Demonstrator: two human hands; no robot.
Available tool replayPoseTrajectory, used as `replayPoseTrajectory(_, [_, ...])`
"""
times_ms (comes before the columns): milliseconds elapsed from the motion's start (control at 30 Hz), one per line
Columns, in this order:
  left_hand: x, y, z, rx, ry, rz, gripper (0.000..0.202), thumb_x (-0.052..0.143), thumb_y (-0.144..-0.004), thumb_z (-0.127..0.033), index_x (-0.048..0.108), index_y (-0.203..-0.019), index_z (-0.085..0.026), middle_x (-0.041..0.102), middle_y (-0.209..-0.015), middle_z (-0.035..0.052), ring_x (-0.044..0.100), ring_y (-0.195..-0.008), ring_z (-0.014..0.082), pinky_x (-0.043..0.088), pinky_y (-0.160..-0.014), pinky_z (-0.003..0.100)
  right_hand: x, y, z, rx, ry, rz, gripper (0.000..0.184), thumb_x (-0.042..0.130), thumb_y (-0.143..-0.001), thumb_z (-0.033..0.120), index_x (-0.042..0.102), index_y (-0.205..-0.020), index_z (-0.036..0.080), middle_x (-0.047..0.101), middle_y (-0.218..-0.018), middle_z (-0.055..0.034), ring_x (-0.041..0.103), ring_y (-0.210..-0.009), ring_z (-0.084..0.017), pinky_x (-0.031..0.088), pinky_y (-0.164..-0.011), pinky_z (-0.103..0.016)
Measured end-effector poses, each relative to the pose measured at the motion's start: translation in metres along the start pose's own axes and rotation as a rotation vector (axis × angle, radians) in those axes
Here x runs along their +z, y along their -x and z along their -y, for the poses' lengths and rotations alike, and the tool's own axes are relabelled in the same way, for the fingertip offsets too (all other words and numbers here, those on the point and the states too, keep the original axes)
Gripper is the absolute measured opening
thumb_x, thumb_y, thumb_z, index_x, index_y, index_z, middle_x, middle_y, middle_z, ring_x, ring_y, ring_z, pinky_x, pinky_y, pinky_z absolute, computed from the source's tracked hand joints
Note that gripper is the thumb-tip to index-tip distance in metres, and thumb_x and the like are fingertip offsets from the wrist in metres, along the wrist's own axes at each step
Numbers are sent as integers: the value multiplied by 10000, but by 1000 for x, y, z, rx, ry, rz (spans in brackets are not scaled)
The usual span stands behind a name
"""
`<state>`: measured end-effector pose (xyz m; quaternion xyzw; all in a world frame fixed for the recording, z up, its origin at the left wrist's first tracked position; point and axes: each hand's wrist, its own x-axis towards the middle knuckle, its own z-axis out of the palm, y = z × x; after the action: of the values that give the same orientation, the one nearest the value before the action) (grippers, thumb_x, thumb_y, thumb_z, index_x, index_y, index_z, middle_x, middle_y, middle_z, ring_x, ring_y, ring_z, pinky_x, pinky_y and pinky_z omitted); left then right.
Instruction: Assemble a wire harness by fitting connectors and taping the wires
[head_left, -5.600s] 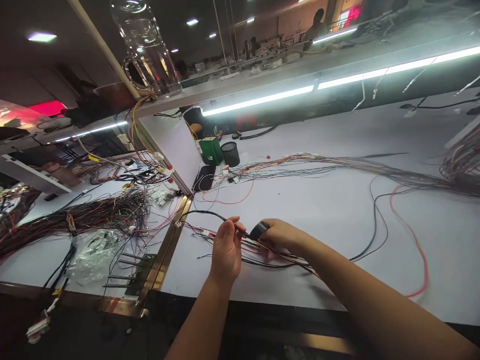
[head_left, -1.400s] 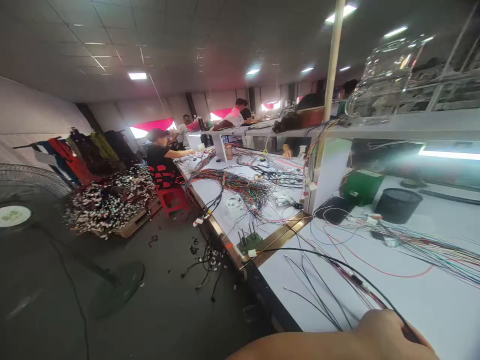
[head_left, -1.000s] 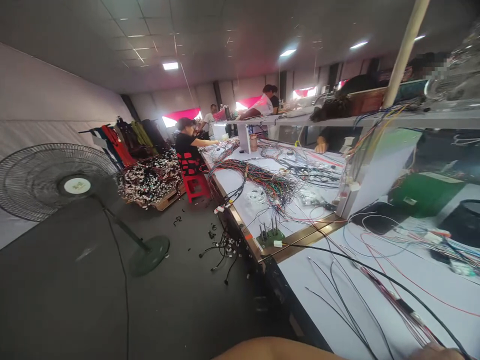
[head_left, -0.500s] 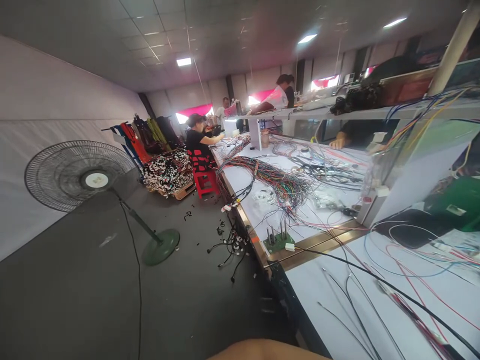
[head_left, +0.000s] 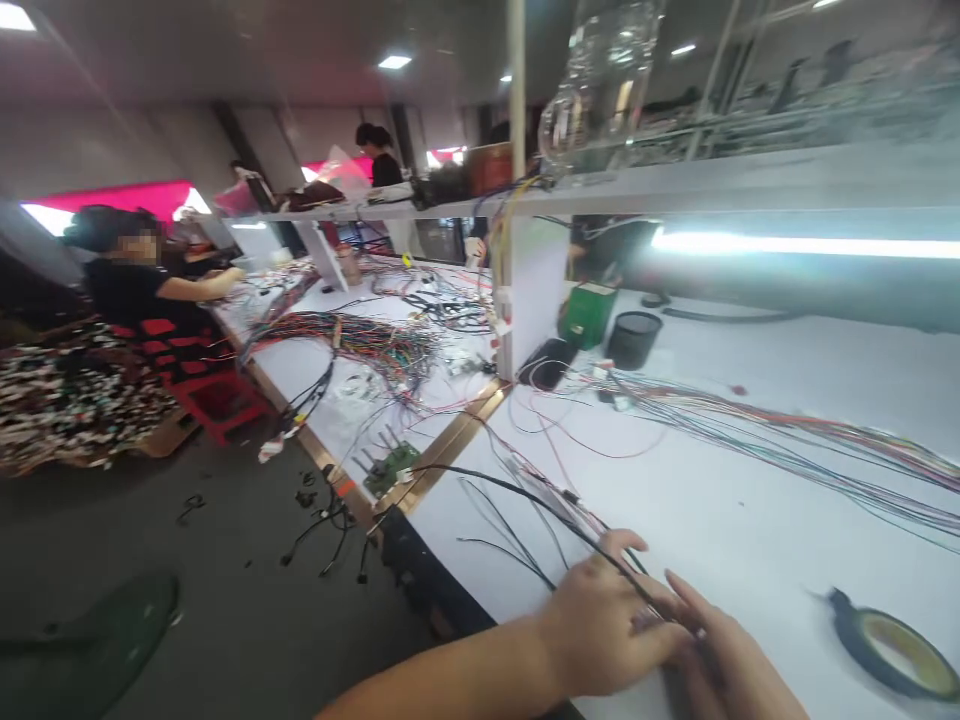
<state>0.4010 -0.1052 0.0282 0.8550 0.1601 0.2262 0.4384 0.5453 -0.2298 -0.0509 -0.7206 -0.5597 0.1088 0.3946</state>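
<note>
My left hand (head_left: 604, 620) reaches in from the bottom, its fingers closed round a black cable (head_left: 517, 487). This cable runs from a white connector (head_left: 405, 476) across the white tabletop and over the hand. Touching the left fingertips is my right hand (head_left: 731, 650), slightly blurred, with its fingers bent inward; what lies in them is hidden. Thin red and black wires (head_left: 551, 480) pass beneath the cable toward both hands. Several loose dark wires (head_left: 517, 545) lie just left of the left hand. To the right rests a roll of black tape (head_left: 900, 650).
A green block with upright metal pins (head_left: 390, 465) stands at the table corner. Long multicoloured wires (head_left: 787, 440) stretch across the right side, near a black mesh cup (head_left: 634, 340). A large wire bundle (head_left: 360, 335) covers the further table. A co-worker (head_left: 142, 270) sits at left.
The view has swung right and down toward the near tabletop. Both hands are now visible, with the left on the black cable; before, only a bit of bare skin showed at the bottom edge.
</note>
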Motion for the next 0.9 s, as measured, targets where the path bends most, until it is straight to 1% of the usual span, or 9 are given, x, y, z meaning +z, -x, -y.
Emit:
replayPoseTrajectory(33, [-6,2,-4,-24,10,-33,273,598,-824,-352,693,-1040,-215,650,-889,72,523,-1090,240,381,-1009,363,-2,1,9,57,-33,-19,419,451,-933,395,451,-1326,251,644,-1125,-76,640,-973,-245,568,-792,-350])
replayPoseTrajectory(67, [-11,4,-8,-85,54,-52,318,630,-800,-367,674,-1077,-217,634,-942,74,529,-1046,233,420,-945,350,-4,0,19,113,-82,-31,427,472,-925,416,456,-1322,260,643,-1115,-71,646,-948,-237,567,-785,-338])
replayPoseTrajectory(133, [-18,10,-13,-278,262,-23,388,639,-794,-401,631,-1125,-200,602,-881,51,548,-798,164,463,-740,287,-9,-2,37,188,-202,-57,439,494,-915,451,466,-1312,265,634,-1102,-65,645,-931,-223,556,-802,-319])
replayPoseTrajectory(200, [-22,16,-15,-490,560,58,382,606,-821,-432,609,-1106,-176,538,-722,-9,443,-548,81,391,-555,224,-13,-4,49,197,-304,-74,416,497,-919,452,485,-1291,267,622,-1093,-66,632,-943,-215,542,-824,-312])
replayPoseTrajectory(300, [-22,20,-16,-652,842,90,384,601,-829,-453,583,-1076,-160,510,-696,-36,382,-441,36,321,-494,208,-18,-7,53,135,-388,-65,337,500,-936,399,514,-1251,280,615,-1041,-64,609,-919,-201,549,-775,-292])
replayPoseTrajectory(400, [-16,17,-19,-659,873,43,401,594,-838,-450,558,-1106,-154,546,-744,-18,429,-469,42,348,-533,218,-20,-9,50,82,-412,-48,289,496,-948,349,526,-1227,281,611,-1002,-66,592,-903,-199,559,-726,-283])
replayPoseTrajectory(567, [-10,8,-26,-687,854,-61,387,576,-853,-441,558,-1089,-135,556,-731,-14,419,-501,56,366,-579,233,-20,-8,48,97,-363,-61,288,486,-958,308,530,-1241,279,626,-1006,-54,596,-834,-178,563,-714,-281])
replayPoseTrajectory(733, [-16,3,-27,-729,875,-3,392,602,-829,-446,620,-1065,-134,393,-525,-67,343,-483,80,307,-521,224,-21,-8,49,99,-360,-6,368,449,-968,295,459,-1336,278,609,-1148,-64,599,-850,-171,560,-756,-304])
replayPoseTrajectory(900, [-17,5,-20,-723,825,-21,401,693,-762,-341,623,-1111,-157,472,-650,-39,387,-571,79,328,-569,216,-22,-11,50,152,-452,50,429,440,-930,279,415,-1357,249,578,-1144,-84,589,-878,-177,550,-764,-315])
